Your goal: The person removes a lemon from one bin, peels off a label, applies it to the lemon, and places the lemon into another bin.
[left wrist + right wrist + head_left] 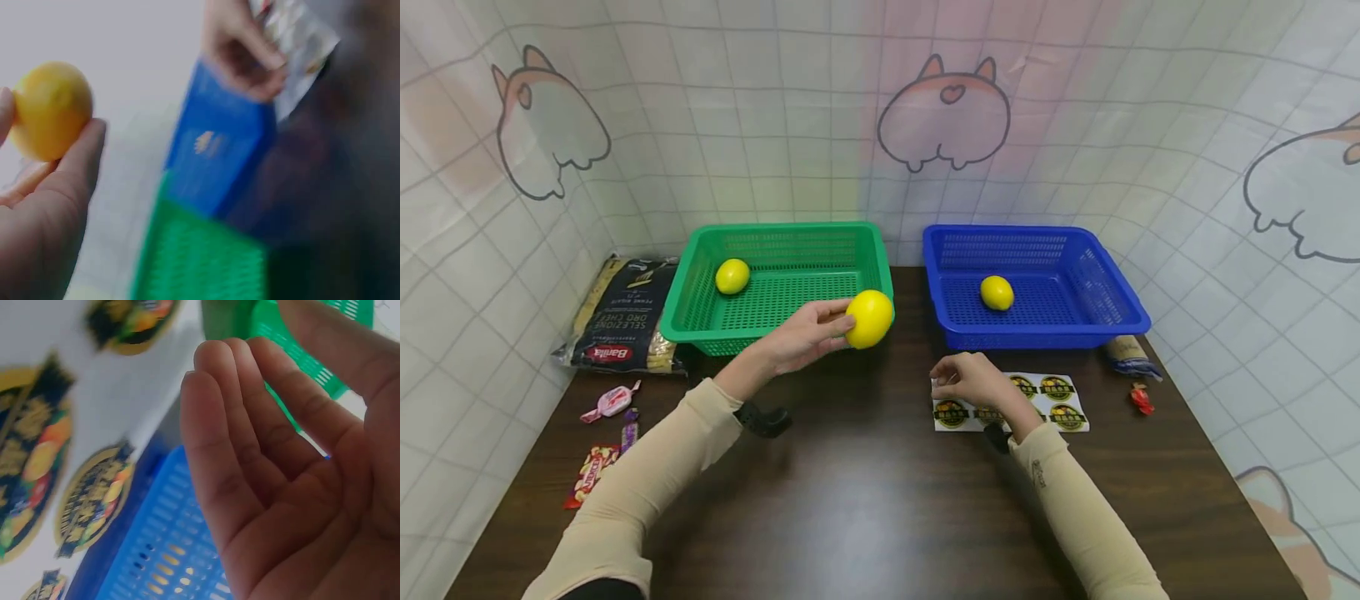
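My left hand (808, 335) holds a yellow lemon (869, 319) between thumb and fingers, over the front right corner of the green basket (775, 333). The left wrist view, blurred, shows the same lemon (52, 111) at the fingertips. Over the left part of a white sheet of round fruit stickers (1060, 408) is my right hand (973, 383). In the right wrist view its fingers (206, 425) are loosely bent, the thumb stands apart, and nothing shows between them. One lemon (732, 277) lies in the green basket, another (997, 293) in the blue basket (1022, 340).
A black Barilla pasta bag (625, 308) leans beside the green basket. Wrapped candies (612, 402) and a red snack packet (593, 473) lie at left. On the right are a small red candy (1141, 399) and a packet (1131, 358) partly under the blue basket. A curtain (820, 125) hangs behind.
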Motion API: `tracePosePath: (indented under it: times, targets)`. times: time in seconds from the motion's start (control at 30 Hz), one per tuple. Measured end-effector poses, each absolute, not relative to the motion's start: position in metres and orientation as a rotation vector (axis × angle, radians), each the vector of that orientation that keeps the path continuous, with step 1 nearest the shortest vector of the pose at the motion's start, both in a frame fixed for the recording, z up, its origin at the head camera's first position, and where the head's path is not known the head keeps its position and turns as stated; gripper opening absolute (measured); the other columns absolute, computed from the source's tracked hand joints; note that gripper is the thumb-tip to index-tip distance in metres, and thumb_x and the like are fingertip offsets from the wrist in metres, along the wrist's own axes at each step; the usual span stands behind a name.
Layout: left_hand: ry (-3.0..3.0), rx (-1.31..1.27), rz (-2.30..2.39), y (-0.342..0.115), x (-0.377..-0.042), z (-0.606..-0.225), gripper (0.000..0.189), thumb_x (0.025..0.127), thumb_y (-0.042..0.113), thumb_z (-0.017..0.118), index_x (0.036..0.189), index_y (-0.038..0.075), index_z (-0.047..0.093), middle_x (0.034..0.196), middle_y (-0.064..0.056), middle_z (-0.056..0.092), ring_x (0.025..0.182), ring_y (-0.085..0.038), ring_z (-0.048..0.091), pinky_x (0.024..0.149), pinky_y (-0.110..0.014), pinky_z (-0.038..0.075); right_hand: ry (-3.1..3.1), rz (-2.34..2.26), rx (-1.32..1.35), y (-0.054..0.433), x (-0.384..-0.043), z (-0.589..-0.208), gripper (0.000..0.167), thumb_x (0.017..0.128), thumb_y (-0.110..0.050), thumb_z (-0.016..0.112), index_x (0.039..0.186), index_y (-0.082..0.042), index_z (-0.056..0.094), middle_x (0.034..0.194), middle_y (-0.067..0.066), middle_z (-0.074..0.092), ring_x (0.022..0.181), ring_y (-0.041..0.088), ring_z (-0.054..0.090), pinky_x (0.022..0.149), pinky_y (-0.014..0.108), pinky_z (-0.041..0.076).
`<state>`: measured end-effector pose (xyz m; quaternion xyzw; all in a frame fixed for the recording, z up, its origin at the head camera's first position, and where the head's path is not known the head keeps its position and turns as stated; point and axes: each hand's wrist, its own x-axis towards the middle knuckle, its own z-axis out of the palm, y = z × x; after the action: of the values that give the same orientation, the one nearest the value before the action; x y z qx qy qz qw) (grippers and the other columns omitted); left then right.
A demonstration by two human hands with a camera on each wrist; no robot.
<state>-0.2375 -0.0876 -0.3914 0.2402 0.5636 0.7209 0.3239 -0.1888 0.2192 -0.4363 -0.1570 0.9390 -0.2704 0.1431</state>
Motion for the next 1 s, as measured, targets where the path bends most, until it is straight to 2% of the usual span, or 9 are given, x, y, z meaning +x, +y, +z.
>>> tracePosePath:
  times: [0.13,0.27,0.43,0.6,0.77,1.0]
  targets:
    - [1.405,0.608,1.897,-0.079,-0.216,-0.413,0.076,0.097,0.030,0.064,0.154,-0.002,0.026,0.139,-0.006,0.051,0.120,-0.009,0.060,0.103,-0.026,0.054,2.689,-0.715,-0.435,0.224,-0.186,-0.440,0.035,0.081,-0.024,0.082,0.109,-0.006,0.072,0.100,0.007,0.075,0.092,0.018,0.069,0.085,0.035,0.058]
    - [1.366,0.583,1.929,-0.072,-0.203,-0.437,0.066,0.101,0.025,0.058,0.153,-0.002,0.029,0.134,-0.003,0.056,0.118,-0.009,0.062,0.103,-0.027,0.054,2.678,-0.627,-0.405,0.226,-0.186,-0.445,0.032,0.076,-0.024,0.087,0.101,-0.011,0.072,0.095,0.003,0.073,0.087,0.014,0.064,0.082,0.032,0.056]
    - [1.326,0.521,1.961,-0.064,-0.193,-0.462,0.058,0.104,0.021,0.053,0.151,-0.005,0.031,0.130,-0.003,0.057,0.116,-0.010,0.062,0.101,-0.026,0.055,2.662,-0.564,-0.401,0.226,-0.184,-0.454,0.028,0.076,-0.021,0.087,0.096,-0.013,0.069,0.088,0.000,0.067,0.079,0.013,0.058,0.074,0.029,0.051]
    - [1.277,0.472,1.936,-0.054,-0.186,-0.481,0.058,0.104,0.021,0.052,0.151,-0.005,0.030,0.135,-0.006,0.053,0.119,-0.012,0.060,0.104,-0.029,0.053,2.669,-0.557,-0.412,0.225,-0.182,-0.456,0.024,0.077,-0.016,0.085,0.086,-0.013,0.064,0.076,-0.001,0.057,0.070,0.015,0.051,0.066,0.028,0.043]
    - [1.267,0.453,1.923,-0.045,-0.181,-0.492,0.056,0.105,0.020,0.052,0.151,-0.004,0.031,0.137,-0.007,0.052,0.120,-0.012,0.059,0.108,-0.033,0.050,2.696,-0.581,-0.434,0.224,-0.180,-0.455,0.029,0.076,-0.014,0.086,0.086,-0.012,0.059,0.074,-0.001,0.050,0.070,0.014,0.049,0.064,0.027,0.039]
    - [1.308,0.367,1.945,-0.036,-0.177,-0.502,0.056,0.105,0.020,0.051,0.152,-0.001,0.031,0.144,-0.013,0.047,0.121,-0.013,0.058,0.110,-0.035,0.049,2.750,-0.611,-0.401,0.224,-0.175,-0.457,0.032,0.076,-0.020,0.087,0.089,-0.014,0.059,0.078,-0.001,0.057,0.072,0.015,0.050,0.067,0.028,0.042]
